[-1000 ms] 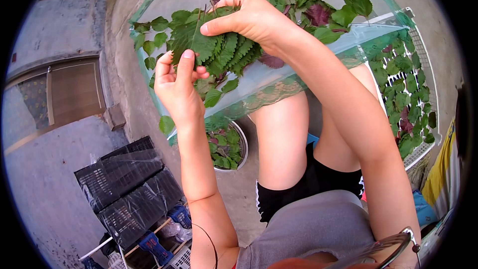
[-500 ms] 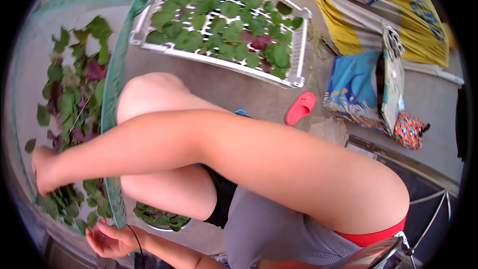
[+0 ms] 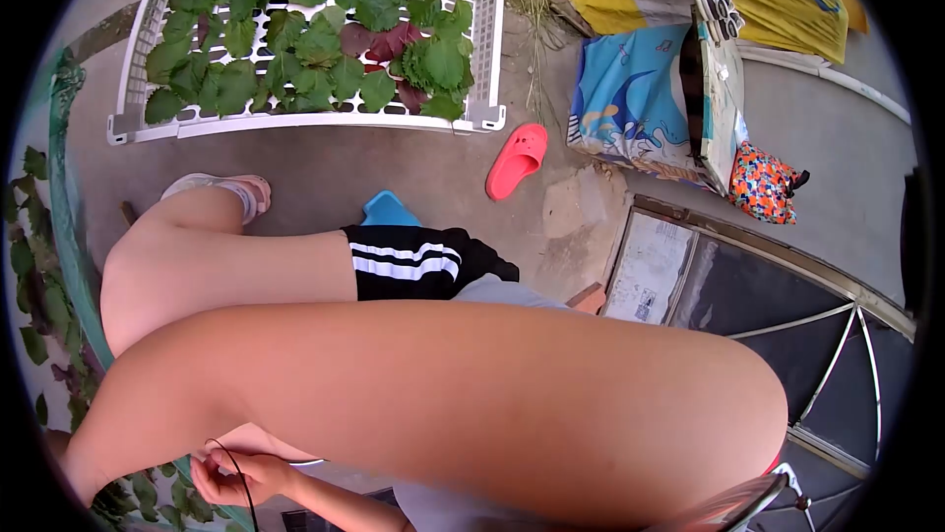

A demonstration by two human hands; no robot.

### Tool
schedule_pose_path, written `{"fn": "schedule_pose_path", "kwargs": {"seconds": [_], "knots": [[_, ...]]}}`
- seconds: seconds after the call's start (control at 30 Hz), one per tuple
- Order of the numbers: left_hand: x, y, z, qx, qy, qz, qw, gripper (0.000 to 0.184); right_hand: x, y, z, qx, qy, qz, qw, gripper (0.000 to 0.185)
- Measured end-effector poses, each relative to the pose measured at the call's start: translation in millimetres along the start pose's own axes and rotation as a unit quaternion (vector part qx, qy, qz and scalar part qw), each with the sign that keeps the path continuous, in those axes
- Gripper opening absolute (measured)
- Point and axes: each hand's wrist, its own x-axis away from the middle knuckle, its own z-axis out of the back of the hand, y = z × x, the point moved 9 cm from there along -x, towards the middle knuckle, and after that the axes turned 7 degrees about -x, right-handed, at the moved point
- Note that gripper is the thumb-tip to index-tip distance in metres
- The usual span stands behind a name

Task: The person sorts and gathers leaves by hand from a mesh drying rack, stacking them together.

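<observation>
My left hand (image 3: 241, 478) is at the bottom left, its fingers curled in beside the green-edged mesh screen (image 3: 74, 207). A thin black cord runs across this hand, and whatever its fingers may hold is too small to make out. My right arm stretches across the view. Its hand (image 3: 67, 468) is at the dark left edge over the screen, with the fingers hidden. Green and purple leaves (image 3: 39, 286), like perilla, lie scattered on the screen. More leaves (image 3: 148, 498) are near both hands.
A white slatted crate (image 3: 305, 121) holds rows of similar leaves. A red clog (image 3: 517, 163), a blue object (image 3: 389, 209) and a blue printed bag (image 3: 635, 89) are on the floor. A dark framed panel (image 3: 768, 286) lies at the right. My bent leg (image 3: 226, 256) is beside the screen.
The view has shifted, so the crate and screen sit further left. My left hand's fingers have curled in from a looser, palm-up pose. My right hand has moved nearly out of sight.
</observation>
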Motion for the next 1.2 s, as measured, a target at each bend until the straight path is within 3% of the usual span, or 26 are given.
{"fn": "schedule_pose_path", "kwargs": {"seconds": [1.2], "knots": [[3.4, 58.0, -43.4, -0.100, -0.093, 0.013, 0.991, 0.028, 35.7, -47.9, 82.1, 0.022, -0.062, 0.091, 0.994, 0.018]]}}
